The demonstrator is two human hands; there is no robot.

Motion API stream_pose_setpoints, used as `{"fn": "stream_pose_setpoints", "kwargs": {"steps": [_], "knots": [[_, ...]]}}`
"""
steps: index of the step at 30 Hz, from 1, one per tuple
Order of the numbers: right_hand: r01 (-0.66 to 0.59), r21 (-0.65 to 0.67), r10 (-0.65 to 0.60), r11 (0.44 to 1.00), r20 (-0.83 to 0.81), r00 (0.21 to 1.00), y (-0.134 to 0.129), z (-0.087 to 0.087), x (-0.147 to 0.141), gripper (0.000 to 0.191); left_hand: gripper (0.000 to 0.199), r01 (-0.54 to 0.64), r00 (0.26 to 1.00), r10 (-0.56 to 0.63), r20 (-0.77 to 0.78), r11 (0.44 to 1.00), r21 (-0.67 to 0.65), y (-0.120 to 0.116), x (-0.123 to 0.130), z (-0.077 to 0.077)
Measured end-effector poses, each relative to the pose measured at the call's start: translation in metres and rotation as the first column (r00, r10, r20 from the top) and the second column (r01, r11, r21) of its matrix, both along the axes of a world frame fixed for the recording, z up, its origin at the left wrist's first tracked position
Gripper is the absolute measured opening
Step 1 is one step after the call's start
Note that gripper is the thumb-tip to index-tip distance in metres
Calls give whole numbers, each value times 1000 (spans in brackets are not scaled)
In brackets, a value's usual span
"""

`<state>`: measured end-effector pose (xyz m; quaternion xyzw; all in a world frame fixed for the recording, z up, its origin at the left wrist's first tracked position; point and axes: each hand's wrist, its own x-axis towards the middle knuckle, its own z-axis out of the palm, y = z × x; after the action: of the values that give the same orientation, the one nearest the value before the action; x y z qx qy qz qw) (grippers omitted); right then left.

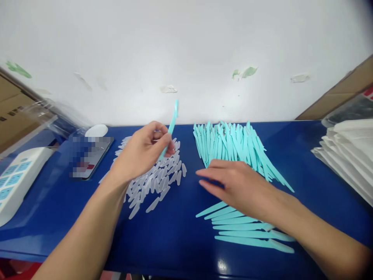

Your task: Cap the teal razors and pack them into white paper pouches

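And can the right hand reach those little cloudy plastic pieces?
Probably yes: the right hand looks empty, and only bare blue table lies between it and the nearest cloudy plastic pieces. The left hand, holding a blue-green stick, covers just some pieces.

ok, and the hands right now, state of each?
Left hand: closed, pinching a turquoise stick.
Right hand: partly open, nothing visible between thumb and fingers, near the turquoise pile.

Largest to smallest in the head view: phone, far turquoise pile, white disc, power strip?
1. Far turquoise pile, partly hidden by the right hand
2. Power strip, cut off at the picture edge
3. Phone
4. White disc
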<state>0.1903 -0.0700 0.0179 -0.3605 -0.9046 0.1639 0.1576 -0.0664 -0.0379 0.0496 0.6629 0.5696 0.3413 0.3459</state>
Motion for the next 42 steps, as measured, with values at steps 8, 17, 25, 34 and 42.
{"fn": "stream_pose_setpoints", "kwargs": {"steps": [8, 17, 25, 34, 42], "knots": [[-355, 63, 311, 933, 360, 880, -14, -10, -82, 39, 20, -53, 968, 49, 248, 999, 10, -16, -40, -25], [-322, 38, 300, 946, 277, 913, -31, -26, -73, 12, 42, -148, 951, 139, 274, 989, 13, -16, -64, -20], [-210, 9, 210, 978, 19, 978, -22, -20, -55, 24, 36, -126, 987, 127, 95, 992, -16, -22, -65, -17], [-99, -849, -512, 518, -401, 759, 14, -9, 16, 33, 26, 259, 956, -273, -110, 957, -126, -23, -52, -18], [-124, -862, -502, 491, -397, 768, 13, -17, 21, 24, 26, 267, 949, -290, -123, 948, -176, -22, -38, -24]]}}
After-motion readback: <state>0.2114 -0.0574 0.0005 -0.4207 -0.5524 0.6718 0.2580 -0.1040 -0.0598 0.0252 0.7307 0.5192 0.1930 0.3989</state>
